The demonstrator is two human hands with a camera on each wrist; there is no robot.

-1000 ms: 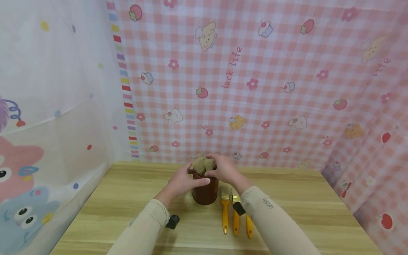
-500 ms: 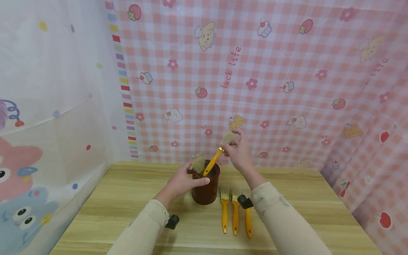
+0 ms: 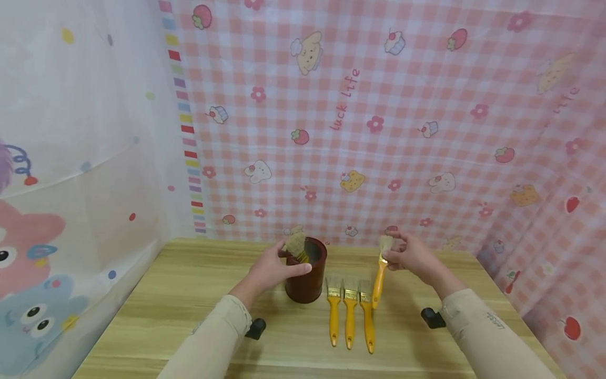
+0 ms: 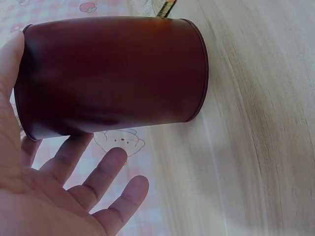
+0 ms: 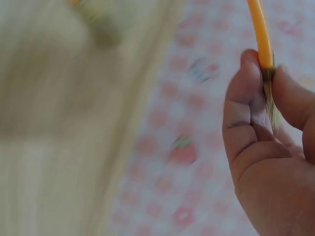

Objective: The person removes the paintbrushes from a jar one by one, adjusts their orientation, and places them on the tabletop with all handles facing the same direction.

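Note:
A dark brown cylindrical cup (image 3: 305,287) stands upright on the table, its wall filling much of the left wrist view. My left hand (image 3: 271,267) holds it near the rim, thumb on one side and fingers on the other. Brush bristles (image 3: 295,245) stick up from the cup's left side; how many brushes are inside is hidden. To the right, my right hand (image 3: 413,257) pinches a paintbrush (image 3: 380,279) at its metal band and bristles, yellow handle hanging down. Beside the cup lie three similar brushes in a row: left brush (image 3: 334,316), middle brush (image 3: 350,316), right brush (image 3: 368,323).
The wooden table (image 3: 156,295) reaches back to a pink checked cloth (image 3: 412,79) hanging behind it. A white patterned curtain (image 3: 118,173) closes off the left side. Black wrist-camera parts, one of them a black piece (image 3: 256,329), jut from the sleeves.
My right hand has drawn a brush out of the cup and carried it right, beyond the row of lying brushes. The left hand keeps its hold on the cup.

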